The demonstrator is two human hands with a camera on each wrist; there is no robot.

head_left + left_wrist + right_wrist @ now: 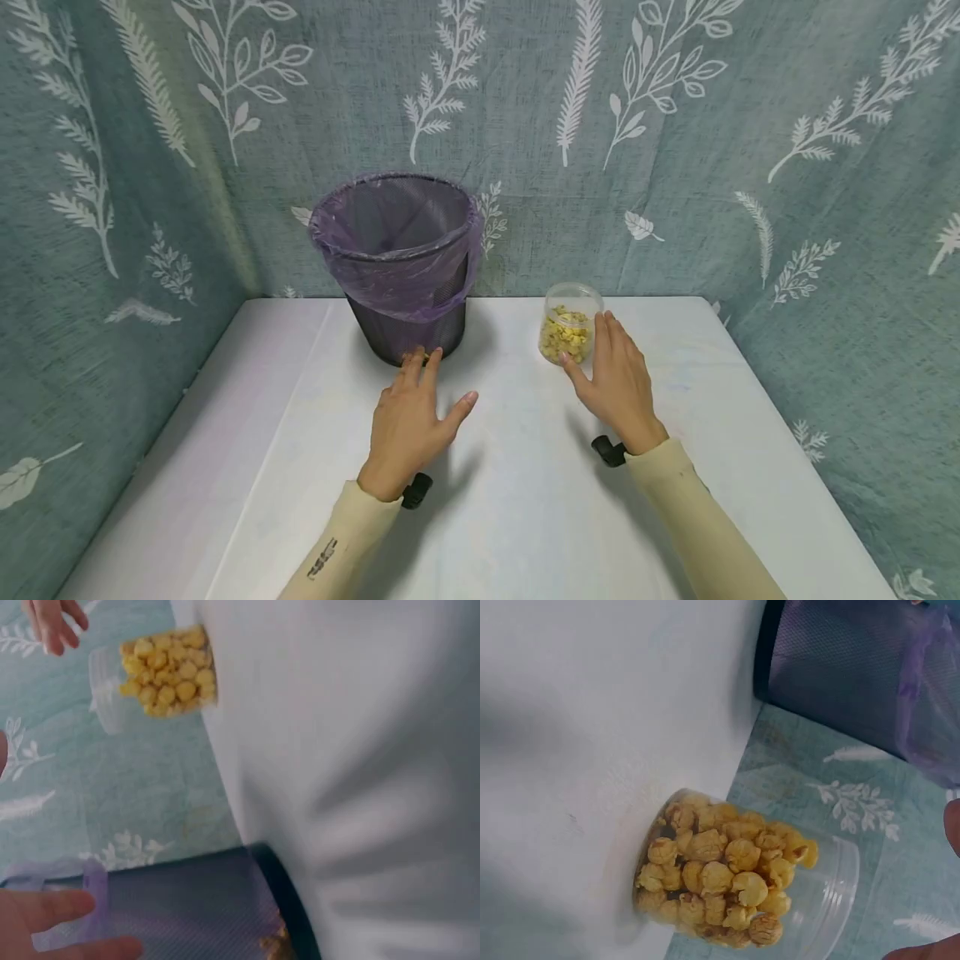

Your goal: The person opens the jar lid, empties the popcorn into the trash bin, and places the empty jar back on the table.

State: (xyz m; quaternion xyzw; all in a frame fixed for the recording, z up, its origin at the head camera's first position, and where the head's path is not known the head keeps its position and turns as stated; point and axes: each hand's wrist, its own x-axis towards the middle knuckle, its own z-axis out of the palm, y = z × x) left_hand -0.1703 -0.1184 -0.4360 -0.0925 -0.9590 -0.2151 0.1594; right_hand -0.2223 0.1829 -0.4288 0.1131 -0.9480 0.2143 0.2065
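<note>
bin (pixel 408 329): base partly behind left hand (pixel 408 425)
jar (pixel 720 874): rim clipped, right wrist view
tabletop (pixel 525 533): near edge cut off

1 left hand (pixel 408 425), 1 right hand (pixel 618 383). 2 sleeves (pixel 345 533), 2 black wrist pieces (pixel 417 491). 1 bin (pixel 375 329), 1 bag (pixel 420 283), 1 jar (pixel 573 289), 1 table (pixel 510 467). Popcorn (pixel 716 874) in jar: over twenty pieces showing, overlapping, no exact number. Brown bits (pixel 277 945) at bin base: too blurred to count. White sprigs (pixel 580 67): more than ten.
</note>
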